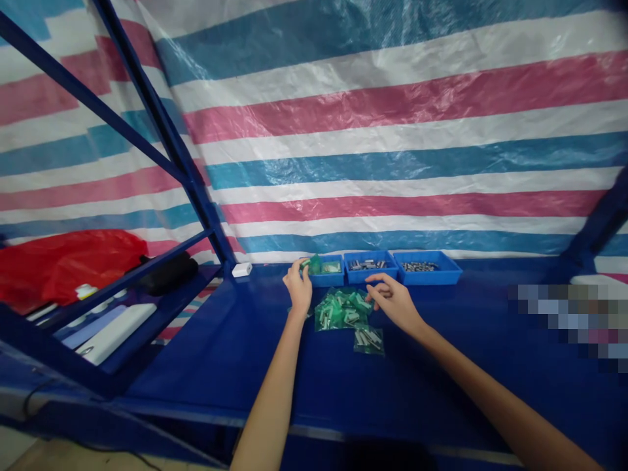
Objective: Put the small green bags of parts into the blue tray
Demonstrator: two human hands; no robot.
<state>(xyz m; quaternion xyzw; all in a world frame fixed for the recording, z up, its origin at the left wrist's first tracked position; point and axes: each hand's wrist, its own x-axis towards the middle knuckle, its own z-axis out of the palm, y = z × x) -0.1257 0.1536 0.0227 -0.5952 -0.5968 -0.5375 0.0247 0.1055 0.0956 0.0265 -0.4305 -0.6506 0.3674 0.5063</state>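
My left hand (297,288) is closed on a small green plastic bag (314,264) at the left blue bin (330,280). Its fingertips reach over that bin's left end, and the bag's contents are hard to make out. My right hand (392,302) hovers at the right edge of a pile of green plastic bags (341,309), fingers bent and apart, with nothing visible between them. Pale, short pieces show through these bags. A small clear bag (369,341) of similar pieces lies in front of the pile.
The middle blue bin (370,275) and right blue bin (429,276) hold small metal parts. A white box (242,269) sits by the blue frame post (216,235). Left, a lower shelf carries a white case (118,332) and a black pouch (169,271). Striped sheeting (392,157) hangs behind.
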